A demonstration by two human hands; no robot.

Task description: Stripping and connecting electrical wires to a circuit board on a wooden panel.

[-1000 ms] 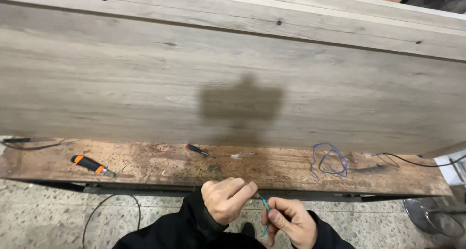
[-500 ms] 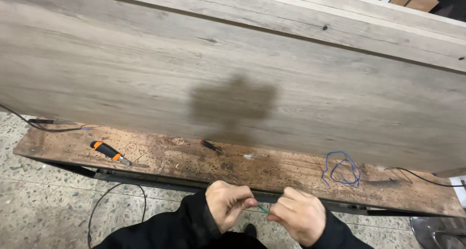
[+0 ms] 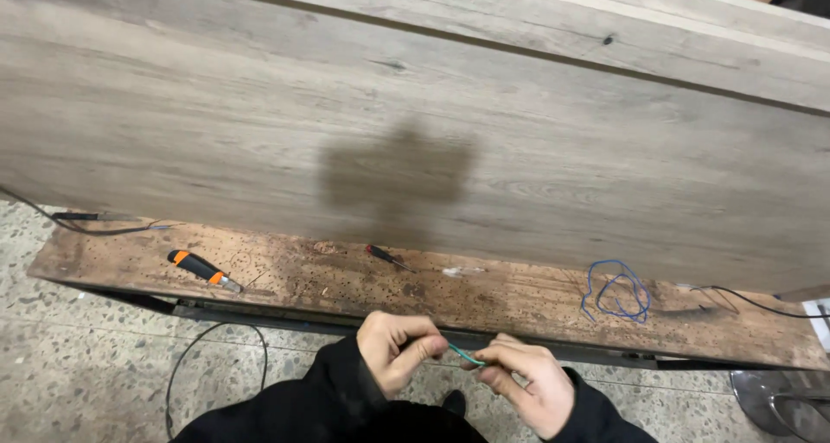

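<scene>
Screwdriver (image 3: 204,270) left on bench (image 3: 519,300), wire coil (image 3: 616,291) right

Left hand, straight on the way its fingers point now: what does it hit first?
The left hand points rightward along the green wire that it pinches. First in line looks like the right hand, which pinches the wire's other end close by. Depth is hard to judge, but both hands seem level.

Two bare hands, left hand (image 3: 399,348), right hand (image 3: 527,384), long black sleeves (image 3: 328,400)

Left hand (image 3: 399,348) and right hand (image 3: 526,382) pinch a green wire (image 3: 464,355) at six o'clock, below the worn tabletop (image 3: 519,300).
</scene>
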